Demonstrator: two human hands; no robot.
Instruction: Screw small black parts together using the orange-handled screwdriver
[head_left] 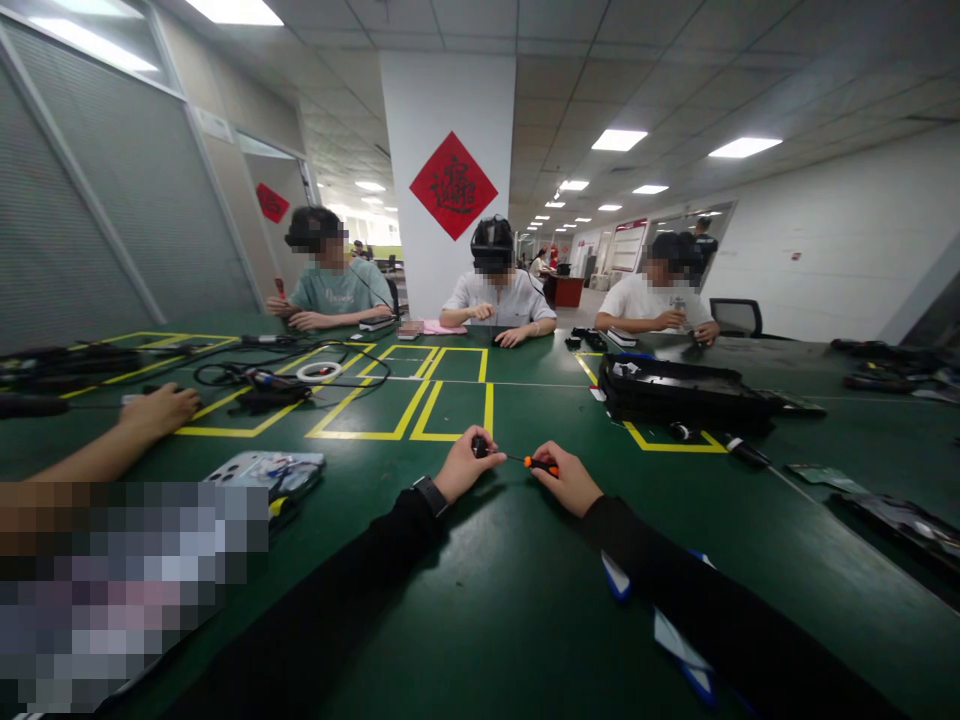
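Note:
My left hand point(463, 468), with a dark watch at the wrist, is closed round a small black part point(479, 446) whose exact kind I cannot make out. In my right hand point(568, 480) is a screwdriver with an orange and black handle point(541, 466). Its thin shaft points left and reaches my left fingers; whether the tip touches the black part is too small to tell. Both hands are low over the green table point(465, 590). Beneath my right forearm lie some blue and white pieces point(679, 640), partly covered by the sleeve.
A long black casing point(679, 388) stands right of centre, with a black cylindrical tool point(746, 451) before it. Cables and a white ring point(319, 372) lie left. A co-worker's hand point(161, 408) rests near a white device point(266, 470). Three people sit opposite.

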